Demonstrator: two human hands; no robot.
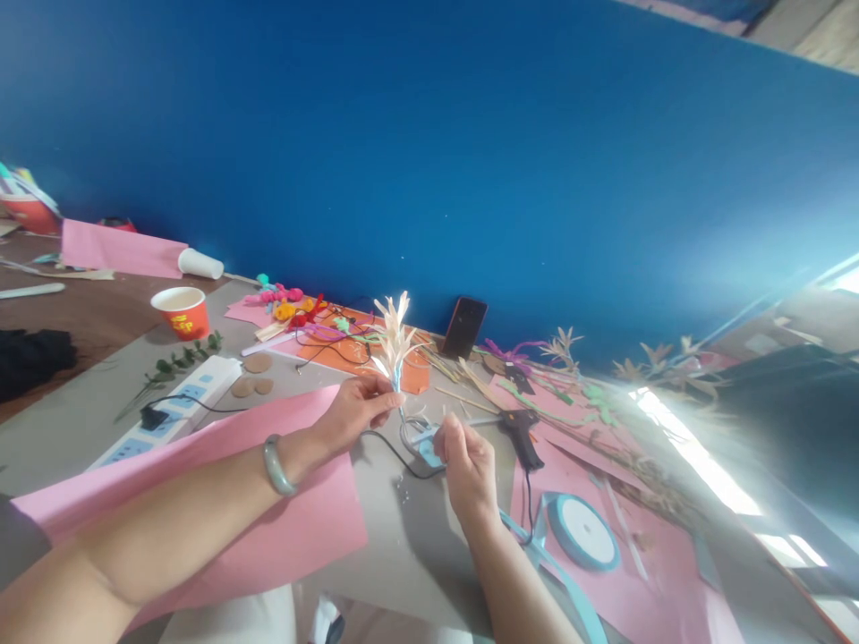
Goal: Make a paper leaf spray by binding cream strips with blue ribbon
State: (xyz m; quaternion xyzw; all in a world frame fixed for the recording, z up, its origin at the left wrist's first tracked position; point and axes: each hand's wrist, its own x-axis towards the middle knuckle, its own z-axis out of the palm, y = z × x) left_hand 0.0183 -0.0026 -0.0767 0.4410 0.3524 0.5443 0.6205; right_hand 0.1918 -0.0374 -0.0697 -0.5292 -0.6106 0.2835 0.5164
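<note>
Noted over the middle of the bench point(403, 563): a pale flower point(395, 333) of narrow petals, upright, head clear of the left hand point(376, 401). Fingers of that hand narrow — pinched on the stem just under the petals, beside a light-blue band point(398, 374). Found just right of and below the flower: the right hand point(466, 456), fingers drawn in, thumb uppermost; cannot tell whether closed on anything. Judged as work at the stem, with the left hand as steadying clamp. Recommended: pinch low and lightly, petals uncrushed; hold the stem plumb; work close under the head with the right hand, pulling evenly and without jerks. Advised also: mind the black cable point(399, 454) below the hands and the glue gun point(522, 438) near the right wrist; leave the blue ribbon roll point(583, 534) free to run. Not verifiable: flower base, covered by the left fingers; lower stem, lost among thin loops point(409, 431); pale-blue block point(428, 444), partly behind the right hand; any thread or strip between the hands. Cut off at the frame: both forearms. Washed out by glare — far right side, with dried stalks there blurred.
</note>
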